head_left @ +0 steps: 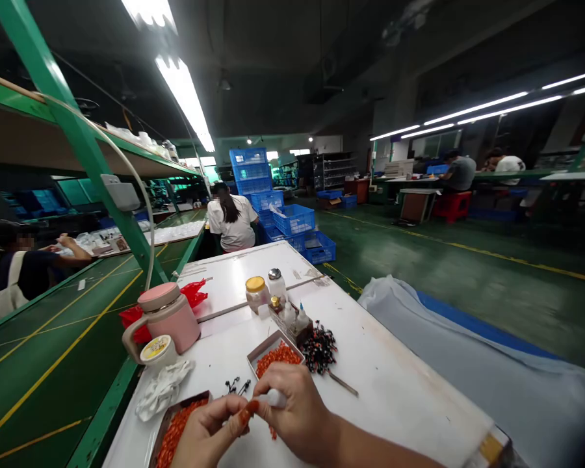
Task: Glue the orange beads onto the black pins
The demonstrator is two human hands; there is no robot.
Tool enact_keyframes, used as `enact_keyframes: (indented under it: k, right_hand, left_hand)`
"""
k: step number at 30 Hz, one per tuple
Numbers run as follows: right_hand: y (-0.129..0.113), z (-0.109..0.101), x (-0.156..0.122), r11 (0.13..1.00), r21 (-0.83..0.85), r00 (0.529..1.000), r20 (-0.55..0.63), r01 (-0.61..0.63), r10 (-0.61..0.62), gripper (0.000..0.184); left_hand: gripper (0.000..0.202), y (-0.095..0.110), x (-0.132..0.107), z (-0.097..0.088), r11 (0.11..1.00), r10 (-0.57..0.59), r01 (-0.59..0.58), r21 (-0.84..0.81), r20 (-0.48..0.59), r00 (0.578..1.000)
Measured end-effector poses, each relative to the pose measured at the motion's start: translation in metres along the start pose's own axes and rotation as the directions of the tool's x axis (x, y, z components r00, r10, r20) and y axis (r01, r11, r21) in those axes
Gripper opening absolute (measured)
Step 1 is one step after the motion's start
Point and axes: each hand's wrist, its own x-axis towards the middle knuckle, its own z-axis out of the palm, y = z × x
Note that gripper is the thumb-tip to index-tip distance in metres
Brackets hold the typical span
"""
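Fine close-up work seems in hand: the right hand (299,406) pinches a small white bottle (276,398) against the left hand (209,430), its fingers pressed together—on what, I cannot tell. Steady fingertips seem called for; orange pieces (279,356) lie just beyond.

Observed smooth, softly glossy finish on white worktable (385,364). Noted satin, plastic-looking shell on pink lidded mug (175,325); thin, shiny red plastic bag (195,294) behind mug; crumpled, matt white cloth-like bundle (163,390) in front of mug; glossy orange pieces (279,355) right of mug.
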Motion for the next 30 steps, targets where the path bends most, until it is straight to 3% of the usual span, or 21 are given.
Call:
enact_keyframes:
  k: [8, 20, 30]
  right_hand:
    - [-0.001, -0.002, -0.001, 1.000, 0.016, 0.997, 0.075, -0.010, 0.009, 0.005]
    - [-0.006, -0.009, 0.002, 0.993, 0.095, 0.991, 0.121, -0.071, 0.059, 0.006]
    - [-0.006, -0.014, 0.002, 0.998, 0.050, 0.986, 0.163, -0.042, 0.033, 0.016]
  left_hand:
    - [0.040, -0.006, 0.001, -0.012, 0.995, -0.091, 0.090, -0.032, -0.048, 0.995]
    - [0.022, 0.010, -0.008, 0.003, 0.993, 0.020, -0.026, -0.117, -0.050, 0.999]
    - [0.020, 0.007, -0.010, 0.006, 0.985, 0.066, -0.060, -0.164, 0.030, 0.997]
